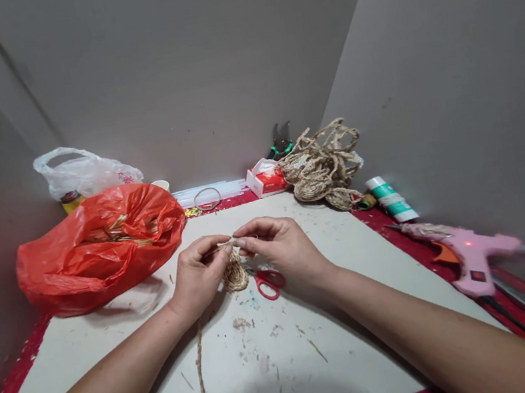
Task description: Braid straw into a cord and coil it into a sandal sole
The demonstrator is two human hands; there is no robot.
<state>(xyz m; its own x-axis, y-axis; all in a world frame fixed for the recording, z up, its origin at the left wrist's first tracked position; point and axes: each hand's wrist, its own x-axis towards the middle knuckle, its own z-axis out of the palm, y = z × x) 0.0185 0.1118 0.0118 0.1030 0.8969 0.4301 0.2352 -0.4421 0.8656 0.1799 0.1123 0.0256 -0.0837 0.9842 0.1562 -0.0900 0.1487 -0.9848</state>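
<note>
My left hand (199, 272) and my right hand (279, 251) meet over the middle of the white board, fingertips pinched together. Between them runs a thin pale strand (223, 245); whether it is thread or fibre is too fine to tell. Just below the fingertips is a small coiled piece of woven straw (234, 276), its upper part hidden by my fingers. Scissors with red handles (270, 283) lie under my right hand, blades partly covered. From beneath my left wrist a braided straw cord (203, 383) trails toward the near edge.
An orange plastic bag (99, 252) holding straw sits at left. A heap of braided straw (323, 169) stands at back right beside a red-and-white box (267, 179). Along the right edge are a pink glue gun (470, 254), its light on, and a green-and-white tube (391, 199).
</note>
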